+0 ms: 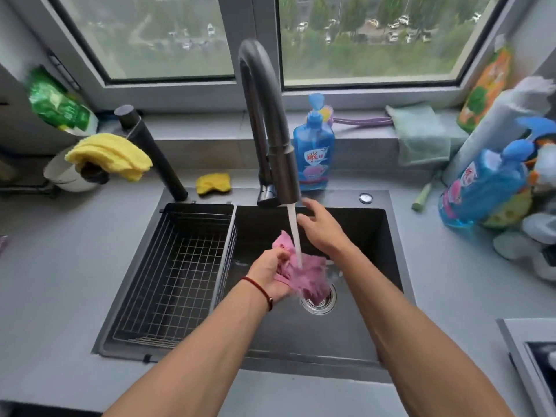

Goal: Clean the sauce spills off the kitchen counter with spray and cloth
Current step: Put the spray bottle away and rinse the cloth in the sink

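The blue bottle (313,152) standing behind the faucet has a label with red Chinese characters on a white field, but they are too blurred to read with certainty. The second blue bottle (484,188) at the right, lying tilted, carries the same kind of red-and-white label, also not readable. The green package (57,105) at the left and the orange bottle (486,88) at the window show print, all illegible.
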Demonstrator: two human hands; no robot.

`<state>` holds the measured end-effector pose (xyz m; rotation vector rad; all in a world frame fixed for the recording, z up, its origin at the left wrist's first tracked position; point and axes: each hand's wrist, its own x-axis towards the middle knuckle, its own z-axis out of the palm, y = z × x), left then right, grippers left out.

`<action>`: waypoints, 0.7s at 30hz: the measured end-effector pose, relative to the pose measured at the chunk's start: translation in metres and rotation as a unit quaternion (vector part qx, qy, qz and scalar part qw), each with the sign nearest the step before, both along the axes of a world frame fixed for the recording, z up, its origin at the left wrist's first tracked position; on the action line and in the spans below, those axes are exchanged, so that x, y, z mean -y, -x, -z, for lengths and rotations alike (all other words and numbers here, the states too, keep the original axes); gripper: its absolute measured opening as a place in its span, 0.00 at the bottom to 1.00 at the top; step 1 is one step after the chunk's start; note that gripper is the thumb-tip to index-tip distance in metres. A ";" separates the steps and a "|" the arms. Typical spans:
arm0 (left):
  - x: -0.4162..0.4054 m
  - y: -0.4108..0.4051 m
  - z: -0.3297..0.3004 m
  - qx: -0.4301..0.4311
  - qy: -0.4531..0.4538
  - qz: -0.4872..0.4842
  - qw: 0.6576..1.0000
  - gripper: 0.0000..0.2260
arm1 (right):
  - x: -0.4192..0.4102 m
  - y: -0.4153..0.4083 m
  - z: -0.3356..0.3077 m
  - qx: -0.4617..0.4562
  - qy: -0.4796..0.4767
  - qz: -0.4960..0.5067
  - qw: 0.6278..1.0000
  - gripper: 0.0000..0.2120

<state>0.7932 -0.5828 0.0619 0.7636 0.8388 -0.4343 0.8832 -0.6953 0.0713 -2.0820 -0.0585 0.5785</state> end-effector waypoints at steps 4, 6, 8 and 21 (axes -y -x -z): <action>0.018 0.007 0.021 -0.034 -0.077 -0.011 0.996 0.08 | 0.031 0.051 0.034 -0.215 0.091 0.053 0.971 0.28; 0.032 0.012 0.033 -0.058 -0.111 0.010 0.992 0.13 | 0.030 0.078 0.050 -0.356 -0.013 0.076 0.931 0.32; 0.039 0.017 0.043 -0.074 -0.161 0.002 0.984 0.11 | 0.030 0.092 0.073 -0.345 -0.095 0.122 0.926 0.27; 0.013 0.014 0.041 -0.066 -0.125 -0.040 0.989 0.11 | 0.047 0.114 0.163 -0.353 -0.213 0.392 0.823 0.22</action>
